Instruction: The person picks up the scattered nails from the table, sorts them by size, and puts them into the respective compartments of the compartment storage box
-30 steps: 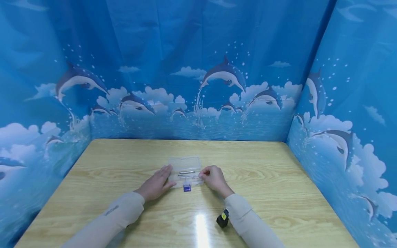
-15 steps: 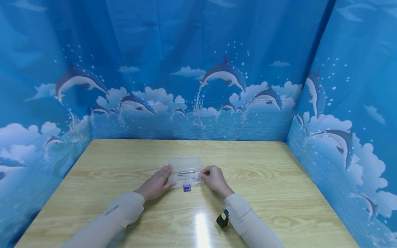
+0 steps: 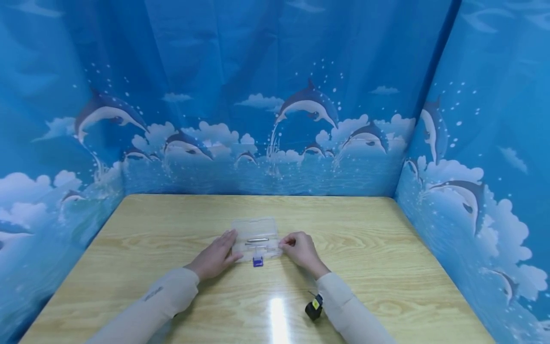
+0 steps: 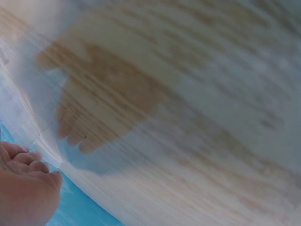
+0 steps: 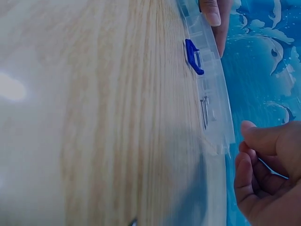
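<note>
A clear plastic case [image 3: 256, 229] lies on the table with its lid folded back and a blue latch [image 3: 258, 262] at its front. Thin metal nails [image 5: 204, 112] rest in its compartments. My left hand [image 3: 216, 253] lies along the case's left side, fingers stretched out and thumb touching the front left corner. At the right edge of the case is my right hand [image 3: 302, 249], its fingers curled. In the right wrist view the thumb and index fingertip stand a little apart, beside the case's corner, with nothing visible between them.
The wood-grain table [image 3: 365, 258] reaches to blue dolphin curtains [image 3: 240, 95] at the back and sides. A small black block with a yellow label [image 3: 313, 308] sits at my right sleeve. Light glares off the table near the front.
My right hand has shifted slightly right, its fingertips moving from over the case to its edge. The black block has moved along with that arm. The left hand stays in place.
</note>
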